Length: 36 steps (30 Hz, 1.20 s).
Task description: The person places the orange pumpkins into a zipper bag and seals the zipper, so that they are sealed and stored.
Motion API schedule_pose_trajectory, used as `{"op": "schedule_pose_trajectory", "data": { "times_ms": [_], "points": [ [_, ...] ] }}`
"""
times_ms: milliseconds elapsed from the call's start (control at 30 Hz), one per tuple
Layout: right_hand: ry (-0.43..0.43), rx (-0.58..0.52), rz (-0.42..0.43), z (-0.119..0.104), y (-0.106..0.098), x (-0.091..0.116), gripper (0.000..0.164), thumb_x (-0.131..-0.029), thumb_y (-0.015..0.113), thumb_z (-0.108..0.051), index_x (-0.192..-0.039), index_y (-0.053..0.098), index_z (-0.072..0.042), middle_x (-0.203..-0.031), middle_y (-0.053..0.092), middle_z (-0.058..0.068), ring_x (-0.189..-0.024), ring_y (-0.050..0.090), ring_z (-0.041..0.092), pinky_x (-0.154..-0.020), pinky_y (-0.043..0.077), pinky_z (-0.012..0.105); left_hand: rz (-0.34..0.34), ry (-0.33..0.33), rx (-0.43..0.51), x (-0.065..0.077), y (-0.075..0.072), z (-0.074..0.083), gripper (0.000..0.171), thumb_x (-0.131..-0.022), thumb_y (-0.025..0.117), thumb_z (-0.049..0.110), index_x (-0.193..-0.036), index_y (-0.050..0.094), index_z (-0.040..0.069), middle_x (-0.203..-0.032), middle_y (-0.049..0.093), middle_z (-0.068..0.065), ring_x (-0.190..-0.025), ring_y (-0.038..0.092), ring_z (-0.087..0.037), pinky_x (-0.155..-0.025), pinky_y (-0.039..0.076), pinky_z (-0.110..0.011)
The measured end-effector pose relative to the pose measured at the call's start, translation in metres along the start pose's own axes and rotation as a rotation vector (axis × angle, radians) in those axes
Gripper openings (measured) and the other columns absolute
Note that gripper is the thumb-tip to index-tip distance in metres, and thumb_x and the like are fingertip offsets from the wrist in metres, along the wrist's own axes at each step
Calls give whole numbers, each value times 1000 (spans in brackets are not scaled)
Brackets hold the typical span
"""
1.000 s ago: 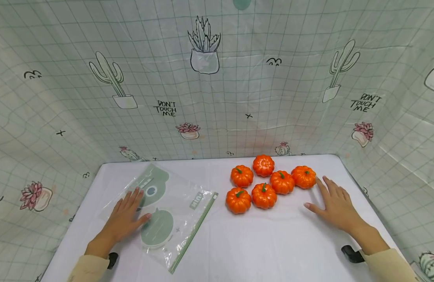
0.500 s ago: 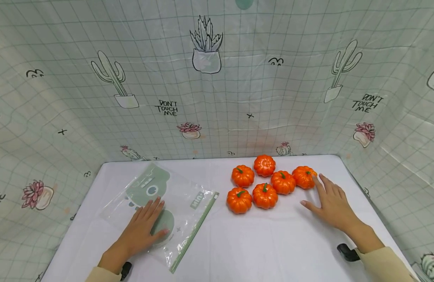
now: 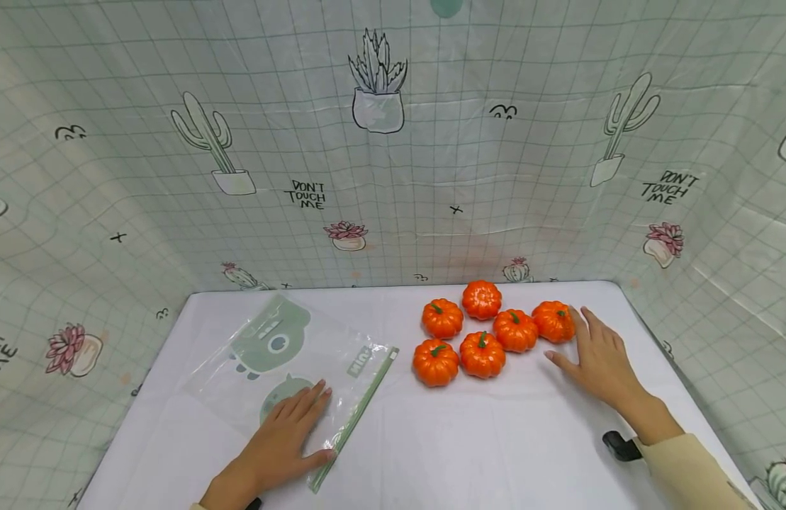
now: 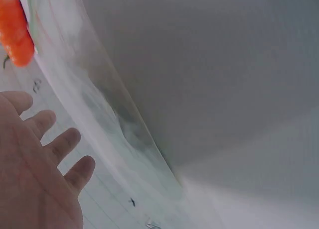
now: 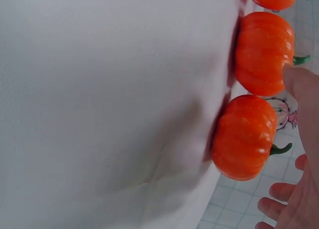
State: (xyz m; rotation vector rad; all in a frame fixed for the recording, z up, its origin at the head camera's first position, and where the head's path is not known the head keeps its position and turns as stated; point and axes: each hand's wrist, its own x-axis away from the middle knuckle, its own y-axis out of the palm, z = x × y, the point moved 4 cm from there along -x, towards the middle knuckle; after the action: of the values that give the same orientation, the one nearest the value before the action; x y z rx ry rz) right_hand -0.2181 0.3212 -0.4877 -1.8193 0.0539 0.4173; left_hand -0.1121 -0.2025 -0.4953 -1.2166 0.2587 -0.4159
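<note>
Over the lower part of a clear zip bag (image 3: 332,336) with green printed shapes, my left hand (image 3: 281,443) is spread palm down, its thumb by the green zip strip (image 3: 361,407). In the left wrist view the fingers (image 4: 65,144) are straight, apart from the bag's edge (image 4: 124,109). My right hand (image 3: 599,365) reaches beside the rightmost orange pumpkin (image 3: 551,322), index fingertip right at its side. Its fingers are loosely bent and not wrapped round anything. Two whole pumpkins, one of them this pumpkin (image 5: 244,138), show near the right hand (image 5: 306,194) in the right wrist view.
Several more small pumpkins (image 3: 483,354) with green stems cluster left of the rightmost one. All stand on a white-covered table (image 3: 463,446). A patterned curtain (image 3: 418,170) encloses its back and sides.
My left hand has slid right and towards me across the bag, now reaching near the zip strip. The right hand has shifted slightly left, closer against the rightmost pumpkin. Bag and pumpkins stay in place.
</note>
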Motion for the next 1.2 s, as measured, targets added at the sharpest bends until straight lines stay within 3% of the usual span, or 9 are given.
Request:
{"op": "schedule_pose_trajectory", "data": {
  "times_ms": [233, 533, 733, 1200],
  "points": [
    [42, -22, -2, 4, 4, -6, 96, -86, 84, -31, -155, 30, 9, -149, 35, 46, -128, 40, 68, -104, 32, 80, 64, 116, -96, 4, 7, 15, 92, -93, 64, 69, -159, 45, 7, -164, 45, -12, -144, 49, -36, -113, 41, -54],
    [87, -47, -21, 7, 8, -11, 95, -88, 82, -30, -156, 29, 10, -149, 33, 46, -129, 38, 69, -106, 29, 81, -21, 135, -89, 6, 14, 22, 85, -88, 78, 51, -159, 47, 16, -165, 43, -10, -144, 49, -34, -113, 42, -56],
    [106, -50, -33, 6, 9, -15, 94, -88, 83, -27, -156, 29, 10, -148, 33, 46, -129, 38, 68, -107, 28, 81, 53, 183, -120, 8, 15, 25, 79, -88, 81, 43, -156, 52, 16, -160, 50, -10, -136, 55, -29, -108, 47, -52],
    [115, -46, -51, 5, 13, -20, 92, -90, 82, -28, -155, 30, 11, -148, 34, 46, -128, 39, 68, -107, 29, 80, 98, 145, -92, 6, 20, 22, 66, -86, 84, 27, -146, 61, 14, -150, 58, -8, -131, 58, -28, -101, 53, -51]
  ]
}}
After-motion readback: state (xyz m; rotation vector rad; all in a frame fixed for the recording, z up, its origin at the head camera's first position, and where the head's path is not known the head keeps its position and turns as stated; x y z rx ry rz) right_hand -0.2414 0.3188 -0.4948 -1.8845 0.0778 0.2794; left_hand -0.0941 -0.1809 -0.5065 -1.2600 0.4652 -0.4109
